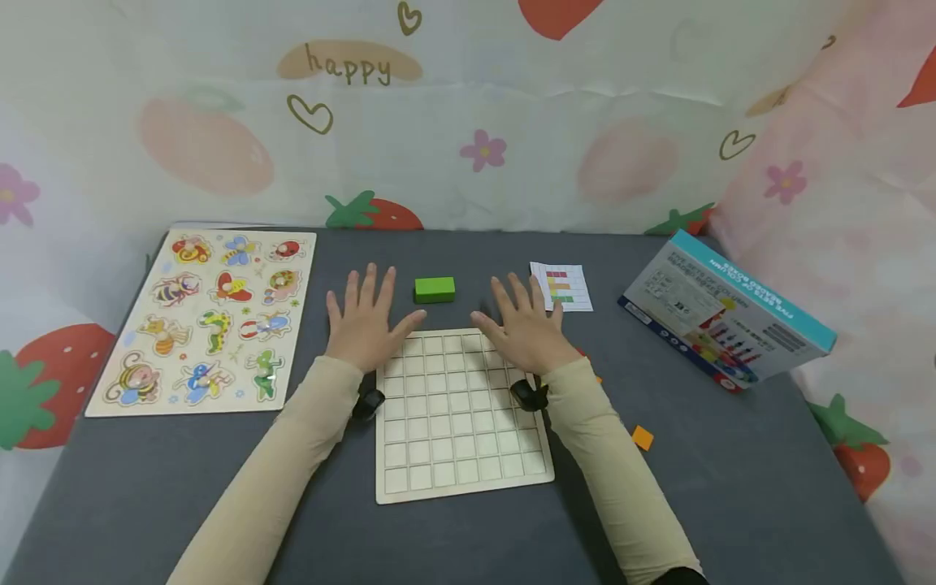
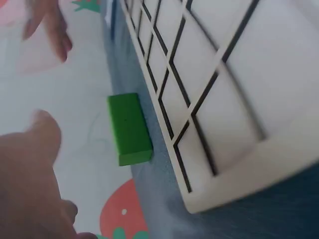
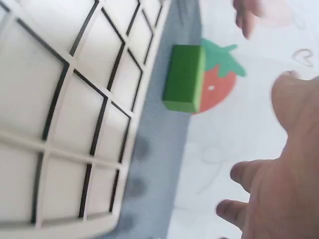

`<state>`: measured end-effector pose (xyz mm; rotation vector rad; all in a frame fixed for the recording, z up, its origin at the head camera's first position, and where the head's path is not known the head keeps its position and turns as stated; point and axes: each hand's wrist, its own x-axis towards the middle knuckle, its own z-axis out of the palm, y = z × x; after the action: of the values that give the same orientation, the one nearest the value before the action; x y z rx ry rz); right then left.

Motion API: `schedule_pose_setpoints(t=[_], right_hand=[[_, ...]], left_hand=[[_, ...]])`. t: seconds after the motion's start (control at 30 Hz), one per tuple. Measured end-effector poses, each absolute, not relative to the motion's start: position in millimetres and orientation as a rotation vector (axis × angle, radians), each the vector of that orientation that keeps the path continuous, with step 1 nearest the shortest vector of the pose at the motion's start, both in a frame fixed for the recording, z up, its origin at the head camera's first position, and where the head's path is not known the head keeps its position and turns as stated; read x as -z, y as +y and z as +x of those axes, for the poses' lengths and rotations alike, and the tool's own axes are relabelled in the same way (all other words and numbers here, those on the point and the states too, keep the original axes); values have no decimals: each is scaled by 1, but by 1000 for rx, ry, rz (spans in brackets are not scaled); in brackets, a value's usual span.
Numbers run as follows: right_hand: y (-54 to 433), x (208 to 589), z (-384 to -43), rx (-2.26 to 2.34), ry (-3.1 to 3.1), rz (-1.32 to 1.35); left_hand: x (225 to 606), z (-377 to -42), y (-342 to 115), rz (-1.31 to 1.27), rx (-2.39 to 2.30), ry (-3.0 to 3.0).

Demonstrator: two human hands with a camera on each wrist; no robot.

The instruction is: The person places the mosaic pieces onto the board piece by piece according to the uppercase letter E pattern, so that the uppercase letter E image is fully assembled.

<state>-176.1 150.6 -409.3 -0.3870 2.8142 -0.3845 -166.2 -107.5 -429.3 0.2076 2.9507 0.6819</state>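
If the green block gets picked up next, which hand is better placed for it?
Probably the left hand: it is empty, and its thumb points close beside the green block. The right hand, also empty, is a little farther off.

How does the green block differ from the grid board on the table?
The green block is small and chunky; the grid board is broad and thin. The green block is plain and bright, while the grid board is pale and divided into cells. Both lie on the dark table.

Left grip (image 1: 366, 325) and right grip (image 1: 530, 327) reach forward, splayed wide.
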Motion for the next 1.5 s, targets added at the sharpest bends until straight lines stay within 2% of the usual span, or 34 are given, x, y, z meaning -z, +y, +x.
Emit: schedule_pose_setpoints(t=[0.2,0.37,0.53,0.67,0.93,1.33,1.5], right_hand=[[205,404,-137,557,2892,-390],[265,396,-97,504,2883,-234],[305,398,-58,441,2758,-109],[320,411,-40,469,2727,-135],[322,430,-36,538,2880,-249],[317,426,-39,512,2916,-274],[302,416,-53,550,2983,-391]], left_hand=[[441,-113,-124,275,-912,2931],[453,-73,-125,372,-965,2835],[470,-59,-122,405,-1048,2836],[478,-58,-123,402,-1109,2851],[482,-58,-129,441,-1101,2877],[491,-61,-136,512,-920,3025],[493,-62,-135,511,-926,3041]])
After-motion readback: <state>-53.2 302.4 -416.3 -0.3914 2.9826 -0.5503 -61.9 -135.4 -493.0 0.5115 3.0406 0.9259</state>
